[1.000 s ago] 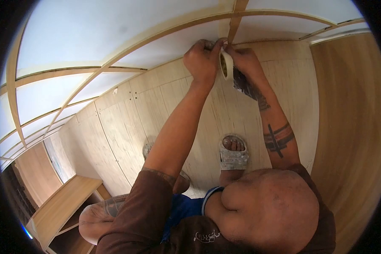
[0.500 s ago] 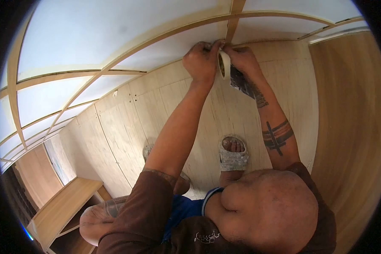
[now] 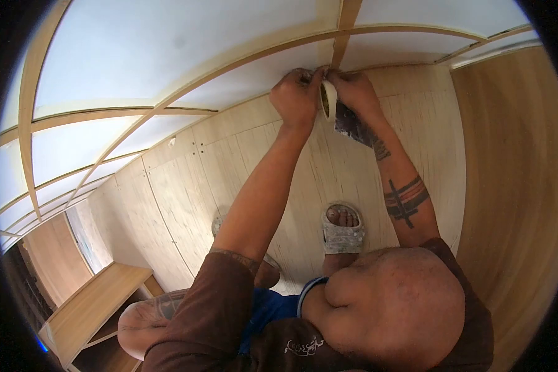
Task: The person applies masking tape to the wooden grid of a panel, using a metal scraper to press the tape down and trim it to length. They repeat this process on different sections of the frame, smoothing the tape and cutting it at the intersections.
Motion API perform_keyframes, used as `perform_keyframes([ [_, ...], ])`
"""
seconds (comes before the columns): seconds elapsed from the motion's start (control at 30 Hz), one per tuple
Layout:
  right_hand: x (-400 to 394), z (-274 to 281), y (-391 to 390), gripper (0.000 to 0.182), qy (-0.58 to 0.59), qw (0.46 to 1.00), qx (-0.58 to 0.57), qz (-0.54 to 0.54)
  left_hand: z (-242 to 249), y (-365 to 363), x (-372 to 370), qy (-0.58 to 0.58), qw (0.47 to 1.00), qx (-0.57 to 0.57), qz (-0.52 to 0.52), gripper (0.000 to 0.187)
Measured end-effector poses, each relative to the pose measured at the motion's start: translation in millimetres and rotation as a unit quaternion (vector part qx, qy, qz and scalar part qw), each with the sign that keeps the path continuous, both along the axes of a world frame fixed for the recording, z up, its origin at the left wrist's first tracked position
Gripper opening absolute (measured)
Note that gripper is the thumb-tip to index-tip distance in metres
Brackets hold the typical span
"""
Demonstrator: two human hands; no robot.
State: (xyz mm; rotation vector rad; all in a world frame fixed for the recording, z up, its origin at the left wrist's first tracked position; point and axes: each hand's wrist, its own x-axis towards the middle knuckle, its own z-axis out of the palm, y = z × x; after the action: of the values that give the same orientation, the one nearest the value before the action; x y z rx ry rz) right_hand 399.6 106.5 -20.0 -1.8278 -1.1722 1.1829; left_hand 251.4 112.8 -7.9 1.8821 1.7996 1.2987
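My left hand (image 3: 296, 98) is closed, its thumb and finger pinched together at the foot of the framed wall. A roll of masking tape (image 3: 328, 102) hangs on edge between my two hands, against the left fingertips. Close beside it, my right hand (image 3: 355, 94) is also closed, its fingertips meeting the left ones near the upright wooden strip (image 3: 339, 53). From under the right palm sticks out a dark, flat, straight-edged piece (image 3: 352, 127) with pale smears, like a scraper blade. The fingers hide most of the tape's free end.
White panels (image 3: 186, 43) with wooden strips rise ahead. Pale plywood boards (image 3: 248, 152) lie below the hands. A brown wood panel (image 3: 514, 186) stands at right, an open wooden shelf unit (image 3: 99, 291) at lower left. My sandalled foot (image 3: 343, 229) is under my arms.
Both hands and the tape roll have shifted slightly down in view, nearer to me. The fingers remain pinched, and the dark piece stays under the right hand.
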Motion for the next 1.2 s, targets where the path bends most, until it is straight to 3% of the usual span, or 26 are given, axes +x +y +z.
perform_keyframes([
  [0.4,-4.5,10.2,-9.7,0.055,0.003,1.000,-0.005,-0.012,0.2,-2.0,-4.7,-0.033,0.999,-0.018,-0.020,0.042],
  [0.47,-4.5,12.0,-9.5,0.057,-0.041,0.996,-0.070,-0.020,2.4,-1.7,-5.6,-0.010,1.000,-0.016,-0.020,0.041],
  [0.63,-4.9,8.6,-13.6,0.061,-0.011,0.998,-0.048,-0.026,5.7,-4.3,-4.6,-0.023,0.998,-0.054,-0.019,0.042],
  [0.9,-3.4,6.1,-19.1,0.066,-0.007,0.996,-0.085,-0.022,-1.2,-5.2,-8.3,-0.017,0.999,0.018,-0.040,0.046],
  [1.0,-1.0,1.1,-15.1,0.067,0.022,0.996,-0.081,-0.015,5.6,-7.5,-6.4,0.018,0.999,0.007,-0.028,0.046],
  [1.2,-1.7,0.7,-7.4,0.064,0.011,0.999,-0.045,-0.021,1.0,-3.4,-2.8,-0.017,1.000,0.010,-0.023,0.046],
])
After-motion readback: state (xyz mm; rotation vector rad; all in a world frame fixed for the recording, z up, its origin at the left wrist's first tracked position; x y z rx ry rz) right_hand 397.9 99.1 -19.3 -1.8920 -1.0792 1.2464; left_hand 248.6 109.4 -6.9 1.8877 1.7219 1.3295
